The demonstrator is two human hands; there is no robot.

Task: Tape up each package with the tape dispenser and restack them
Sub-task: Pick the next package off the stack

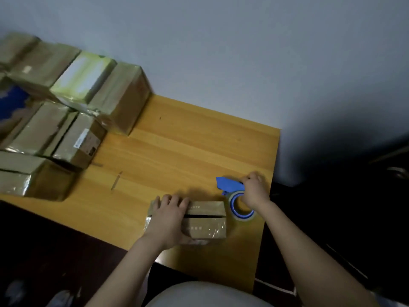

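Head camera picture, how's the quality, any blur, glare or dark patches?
Head view: dim, with deep shadow at right and lower left; the stacked packages at left are blurred, with glare on their tape; the package under the left hand and the tape dispenser in the right hand are sharper; the table looks tilted.

No text can be read with certainty. On the top flaps of the small package (205,220) at the near edge, short rows of pale characters are printed, but they are too blurred to be made out. A white label (80,138) and a dark printed square are carried by a package (70,151) at the left; nothing on them is legible.
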